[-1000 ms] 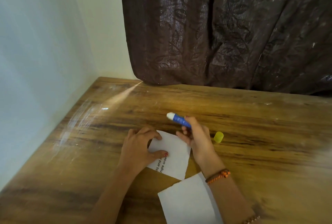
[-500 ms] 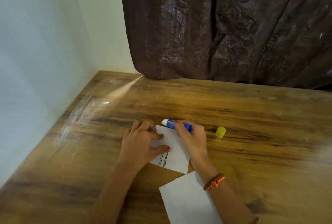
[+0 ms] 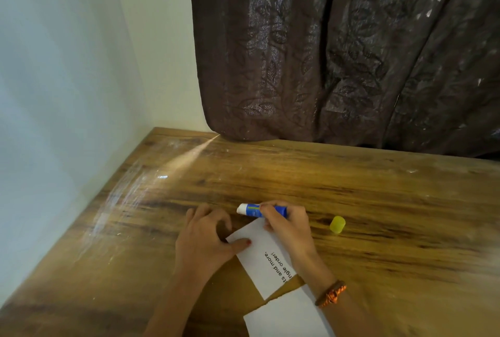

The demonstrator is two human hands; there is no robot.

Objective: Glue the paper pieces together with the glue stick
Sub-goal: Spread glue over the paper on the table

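A white paper piece with black print (image 3: 266, 258) lies on the wooden table (image 3: 378, 201). My left hand (image 3: 205, 239) presses on its left edge with fingers spread. My right hand (image 3: 286, 225) grips a blue glue stick (image 3: 254, 210) lying almost flat, its white end pointing left, at the paper's far edge. Which end touches the paper is hidden by my fingers. A second, blank white paper piece (image 3: 286, 317) lies nearer me, partly under my right forearm. The yellow glue cap (image 3: 337, 224) rests on the table to the right of my right hand.
A dark brown patterned curtain (image 3: 338, 52) hangs over the table's far edge. A pale wall (image 3: 67, 79) runs along the table's left side. A bracelet (image 3: 331, 293) is on my right wrist.
My right hand lowered the glue stick from a raised tilt to nearly flat at the paper's far edge. The printed paper has turned, showing more of its print. My left hand stays on it.
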